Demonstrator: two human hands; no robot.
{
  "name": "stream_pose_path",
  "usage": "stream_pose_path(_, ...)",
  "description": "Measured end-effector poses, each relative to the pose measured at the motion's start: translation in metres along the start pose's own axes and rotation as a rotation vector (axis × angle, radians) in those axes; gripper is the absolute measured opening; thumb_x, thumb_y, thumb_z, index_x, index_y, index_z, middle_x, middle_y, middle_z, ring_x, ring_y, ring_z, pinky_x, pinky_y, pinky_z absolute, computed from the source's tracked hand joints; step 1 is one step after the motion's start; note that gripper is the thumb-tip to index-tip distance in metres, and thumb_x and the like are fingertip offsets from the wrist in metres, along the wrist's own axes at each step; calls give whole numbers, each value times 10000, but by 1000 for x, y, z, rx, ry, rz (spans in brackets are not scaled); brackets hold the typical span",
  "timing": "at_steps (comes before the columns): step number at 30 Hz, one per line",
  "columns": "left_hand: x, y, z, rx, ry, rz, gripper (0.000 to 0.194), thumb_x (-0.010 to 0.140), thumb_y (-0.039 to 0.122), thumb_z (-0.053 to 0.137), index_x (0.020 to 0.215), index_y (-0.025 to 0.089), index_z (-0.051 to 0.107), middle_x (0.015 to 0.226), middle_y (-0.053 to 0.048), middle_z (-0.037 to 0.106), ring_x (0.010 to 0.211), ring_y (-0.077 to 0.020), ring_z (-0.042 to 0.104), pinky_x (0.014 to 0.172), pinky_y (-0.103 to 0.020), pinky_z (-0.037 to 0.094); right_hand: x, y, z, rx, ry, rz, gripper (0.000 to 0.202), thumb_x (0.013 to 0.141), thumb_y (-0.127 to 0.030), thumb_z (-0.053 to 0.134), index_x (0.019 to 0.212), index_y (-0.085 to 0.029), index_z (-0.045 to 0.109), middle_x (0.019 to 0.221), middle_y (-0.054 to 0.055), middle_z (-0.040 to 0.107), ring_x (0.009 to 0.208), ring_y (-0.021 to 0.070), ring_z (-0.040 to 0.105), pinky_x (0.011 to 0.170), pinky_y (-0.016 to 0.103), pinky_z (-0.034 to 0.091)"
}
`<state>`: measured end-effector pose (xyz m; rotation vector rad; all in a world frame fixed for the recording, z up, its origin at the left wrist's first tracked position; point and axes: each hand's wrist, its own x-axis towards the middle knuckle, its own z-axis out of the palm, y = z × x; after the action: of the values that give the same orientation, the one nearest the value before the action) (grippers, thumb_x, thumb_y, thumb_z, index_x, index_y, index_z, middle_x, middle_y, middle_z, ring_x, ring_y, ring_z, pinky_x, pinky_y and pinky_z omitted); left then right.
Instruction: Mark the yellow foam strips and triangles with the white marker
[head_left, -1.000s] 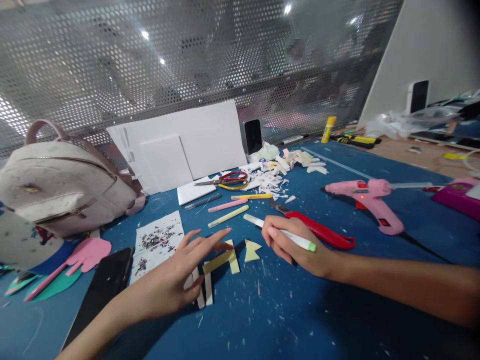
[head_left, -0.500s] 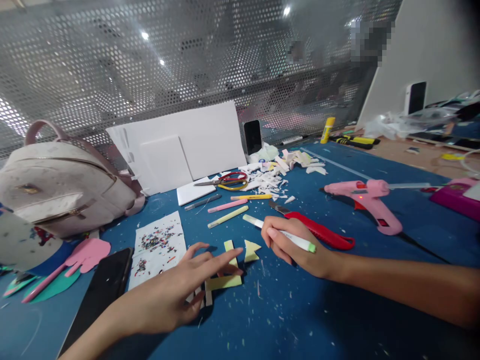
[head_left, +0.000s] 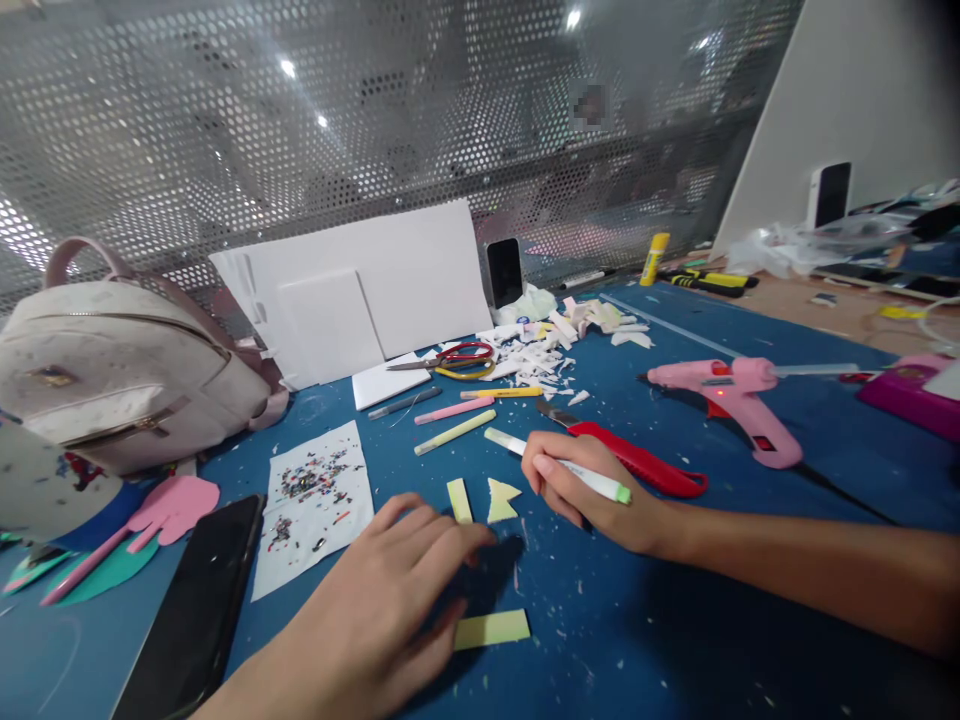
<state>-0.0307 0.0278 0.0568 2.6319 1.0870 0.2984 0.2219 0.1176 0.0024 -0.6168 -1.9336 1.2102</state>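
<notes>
My right hand (head_left: 581, 490) is closed round a white marker (head_left: 596, 482) with a pale green end, its capped tip pointing to the upper left. Lower down, my left hand (head_left: 409, 585) has curled fingers, with the left end of a pale yellow strip (head_left: 493, 630) at its thumb; the exact grip is partly hidden. Just beyond its fingertips lie a shorter yellow strip (head_left: 460, 501) and a yellow notched piece (head_left: 502, 500). A red utility knife (head_left: 641, 460) rests beside my right hand, blade out.
Several markers (head_left: 455, 433) and red-handled scissors (head_left: 465, 360) lie ahead, near white scraps (head_left: 532, 355). On the right sits a pink glue gun (head_left: 724, 385) with its cable. A phone (head_left: 191, 600), a bead-strewn sheet (head_left: 315, 490) and a backpack (head_left: 127, 370) occupy the left.
My left hand has come nearer to me, and the long yellow strip has shifted with it, down and to the right. My right hand stays in place with the marker.
</notes>
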Motion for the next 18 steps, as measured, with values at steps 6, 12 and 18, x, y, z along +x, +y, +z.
stream_pose_path(6, 0, 7, 7, 63, -178, -79, 427, 675, 88, 664, 1066, 216, 551, 1079, -49, 641, 1018, -286, 592, 977, -510, 454, 0, 0, 0, -6, 0, -4, 346, 1074, -394, 398, 825, -189, 521, 479, -91, 449, 406, 79, 384, 469, 218, 338)
stream_pose_path(12, 1, -3, 15, 108, -146, 11, 405, 712, -11, 510, 1020, 249, 557, 1077, -56, 591, 965, -255, 553, 903, -471, 466, 0, -2, 0, -13, -1, 0, 348, 1076, -396, 394, 827, -188, 520, 484, -89, 451, 412, 82, 389, 475, 222, 340)
stream_pose_path(18, -2, 0, 11, 100, -19, -32, 543, 710, 32, 502, 1200, 264, 479, 1151, -55, 618, 991, -273, 575, 871, -456, 495, 0, 0, 0, -6, -2, -4, 347, 1075, -397, 394, 828, -190, 522, 482, -88, 452, 408, 81, 386, 474, 223, 343)
